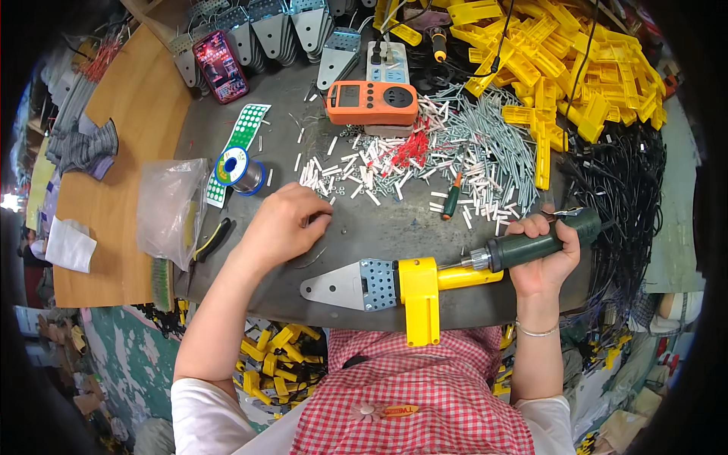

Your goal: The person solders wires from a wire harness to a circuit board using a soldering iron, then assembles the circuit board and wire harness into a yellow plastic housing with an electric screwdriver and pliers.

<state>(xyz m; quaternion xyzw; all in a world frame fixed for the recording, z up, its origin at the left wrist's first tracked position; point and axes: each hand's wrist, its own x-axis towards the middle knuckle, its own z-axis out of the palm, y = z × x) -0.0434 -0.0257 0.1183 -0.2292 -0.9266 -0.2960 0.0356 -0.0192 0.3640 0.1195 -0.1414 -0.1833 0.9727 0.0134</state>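
Note:
My right hand (542, 254) is wrapped round a dark green electric screwdriver (523, 249), held level with its silver chuck to the left. The bit reaches over a yellow plastic housing (419, 292), which lies at the table's front edge with a stubby handle to the right. Joined to the housing's left side is a perforated metal bracket (378, 284) with a tapering grey metal plate (334, 287). My left hand (287, 224) is at the near edge of scattered small nuts and white tubes (322, 176). Its fingers are curled in; whatever they pinch is hidden.
Behind lies a heap of long screws (493, 136), with an orange meter (371, 102) behind it. Yellow housings (569, 61) and black cables (614, 197) crowd the right. A solder spool (241, 173), pliers (212, 240), plastic bag (171, 208) and phone (220, 67) are left.

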